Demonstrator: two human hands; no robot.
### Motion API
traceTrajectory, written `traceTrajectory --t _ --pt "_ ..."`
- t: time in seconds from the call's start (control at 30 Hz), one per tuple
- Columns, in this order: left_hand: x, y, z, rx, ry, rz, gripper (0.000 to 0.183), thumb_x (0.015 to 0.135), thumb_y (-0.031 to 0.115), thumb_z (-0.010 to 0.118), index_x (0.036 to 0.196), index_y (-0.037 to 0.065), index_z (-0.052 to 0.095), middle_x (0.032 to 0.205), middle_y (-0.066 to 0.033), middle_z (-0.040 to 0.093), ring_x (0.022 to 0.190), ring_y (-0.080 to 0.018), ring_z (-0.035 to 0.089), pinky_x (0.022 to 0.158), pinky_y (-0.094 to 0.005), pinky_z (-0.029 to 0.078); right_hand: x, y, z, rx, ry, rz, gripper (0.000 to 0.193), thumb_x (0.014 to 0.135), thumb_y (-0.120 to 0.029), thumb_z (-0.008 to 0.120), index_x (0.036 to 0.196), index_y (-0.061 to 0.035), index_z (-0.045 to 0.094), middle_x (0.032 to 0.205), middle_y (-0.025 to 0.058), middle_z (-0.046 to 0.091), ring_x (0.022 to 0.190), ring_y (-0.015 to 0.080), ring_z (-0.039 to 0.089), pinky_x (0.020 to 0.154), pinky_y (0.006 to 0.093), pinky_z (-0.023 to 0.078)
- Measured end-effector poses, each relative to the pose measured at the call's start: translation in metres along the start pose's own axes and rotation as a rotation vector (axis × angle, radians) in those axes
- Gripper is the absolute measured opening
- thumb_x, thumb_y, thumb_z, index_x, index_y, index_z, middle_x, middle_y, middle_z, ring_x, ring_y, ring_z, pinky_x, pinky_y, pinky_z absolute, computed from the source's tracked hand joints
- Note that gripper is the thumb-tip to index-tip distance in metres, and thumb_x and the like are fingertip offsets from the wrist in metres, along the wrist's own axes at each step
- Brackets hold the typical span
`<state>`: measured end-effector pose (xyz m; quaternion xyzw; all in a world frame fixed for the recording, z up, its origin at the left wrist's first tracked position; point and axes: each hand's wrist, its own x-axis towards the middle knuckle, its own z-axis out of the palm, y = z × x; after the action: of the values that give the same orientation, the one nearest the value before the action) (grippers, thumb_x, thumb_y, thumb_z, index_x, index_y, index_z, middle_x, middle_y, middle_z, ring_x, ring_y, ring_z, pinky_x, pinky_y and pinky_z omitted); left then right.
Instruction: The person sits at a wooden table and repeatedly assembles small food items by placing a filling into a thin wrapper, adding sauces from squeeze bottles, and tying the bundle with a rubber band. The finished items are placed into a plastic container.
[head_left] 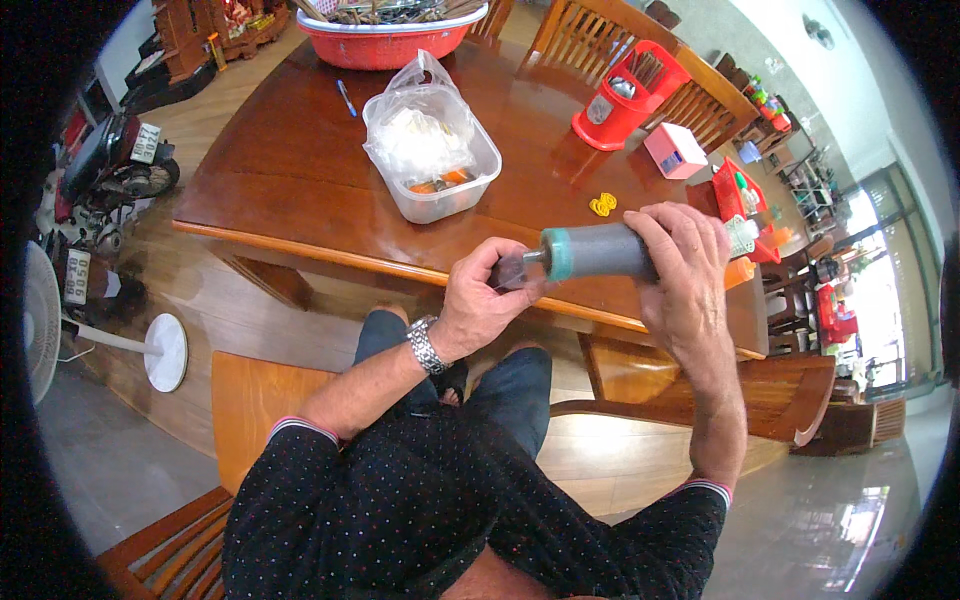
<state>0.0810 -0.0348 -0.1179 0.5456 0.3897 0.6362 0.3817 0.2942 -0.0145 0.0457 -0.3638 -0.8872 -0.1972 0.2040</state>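
My right hand (686,270) is wrapped round a dark-filled bottle (603,251) with a teal band at its neck end. The bottle lies nearly level, with its neck toward the left. At that neck, the fingers of my left hand (484,300) pinch a small clear plastic bag (512,269). Whether any liquid is running into the bag cannot be made out. Both hands are above the near edge of the wooden table (300,190). Beyond them, yellow rubber bands (603,204) lie on the tabletop.
A clear plastic tub (440,203) holds a white-filled bag and orange pieces. Behind it stand a red basin (392,50) of utensils and a blue pen (346,98). To the right are a red utensil holder (610,118), a pink box (675,152) and a red condiment basket (730,190).
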Motion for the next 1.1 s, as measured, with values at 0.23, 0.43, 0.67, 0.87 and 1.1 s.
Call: traceTrajectory --t 0.23,0.43,0.67,0.87,1.1 --pt "0.005 0.009 -0.005 -0.082 0.042 0.095 0.033 0.088 0.013 0.089 0.109 0.008 0.064 0.09 0.0054 0.063 0.079 -0.0033 0.057 0.07 -0.0223 0.052 -0.046 0.049 0.094 0.868 0.196 0.905 0.064 0.083 -0.016 0.088 0.136 -0.0018 0.055 0.126 0.0121 0.065 0.116 0.0256 0.063 0.101 0.0409 0.051" --pt "0.008 0.02 -0.013 -0.121 0.048 0.095 0.031 0.088 0.01 0.088 0.108 0.008 0.064 0.09 0.005 0.063 0.079 -0.0029 0.057 0.069 -0.0221 0.052 -0.083 0.133 0.192 0.794 0.564 1.161 0.073 0.084 -0.018 0.088 0.139 0.0045 0.046 0.127 0.0154 0.062 0.111 0.0244 0.063 0.095 0.0391 0.053" --pt "0.014 0.023 -0.009 -0.209 0.056 0.06 0.031 0.087 0.005 0.086 0.109 0.009 0.065 0.093 0.0062 0.061 0.082 -0.0026 0.055 0.072 -0.0208 0.049 -0.116 0.178 0.234 0.622 0.666 1.183 0.079 0.081 -0.016 0.09 0.142 0.0059 0.045 0.132 0.0172 0.061 0.117 0.0281 0.061 0.103 0.042 0.05" --pt "0.018 0.02 -0.005 -0.206 0.028 0.05 0.028 0.09 0.009 0.085 0.107 0.007 0.063 0.092 0.0049 0.06 0.081 -0.0035 0.054 0.074 -0.022 0.05 -0.116 0.118 0.22 0.613 0.619 1.317 0.098 0.087 -0.025 0.087 0.154 0.0109 0.027 0.144 0.0253 0.051 0.13 0.0298 0.055 0.111 0.0404 0.045" --pt "0.018 0.013 0.005 -0.1 0.036 0.043 0.029 0.09 0.009 0.086 0.109 0.007 0.064 0.096 0.0034 0.064 0.085 -0.0043 0.058 0.075 -0.0233 0.052 -0.061 -0.035 0.101 0.905 0.242 0.515 0.043 0.084 -0.012 0.086 0.124 -0.0038 0.072 0.112 0.0084 0.07 0.108 0.0226 0.065 0.097 0.0353 0.052"
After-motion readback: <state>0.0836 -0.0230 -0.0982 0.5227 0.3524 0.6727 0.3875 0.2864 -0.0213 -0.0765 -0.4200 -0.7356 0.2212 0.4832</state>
